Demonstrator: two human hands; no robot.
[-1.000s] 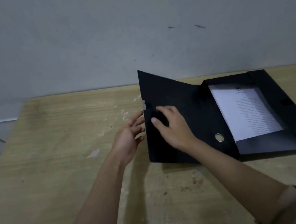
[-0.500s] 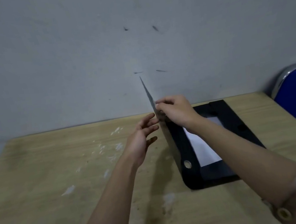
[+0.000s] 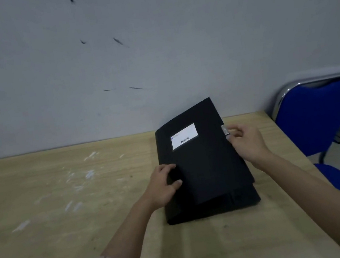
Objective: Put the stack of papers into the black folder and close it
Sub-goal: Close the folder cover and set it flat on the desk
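Wooden tabletop (image 3: 66, 210), far right corner: your left hand (image 3: 162, 187) and right hand (image 3: 247, 142) fingers pinch the stiff, light black folder (image 3: 205, 167); hold its edges.

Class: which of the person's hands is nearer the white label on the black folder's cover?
Left. The left hand grips the folder's spine edge just below the white label; the right hand sits across the cover at the clasp edge.

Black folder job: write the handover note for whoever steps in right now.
Left hand: gripping the black folder's spine edge, thumb on the cover.
Right hand: pinching the cover's free edge beside the small clasp.
Folder lies on the table, cover folded over, right edge raised. Papers not visible, presumably inside.
Left: press the cover flat and fasten the clasp.
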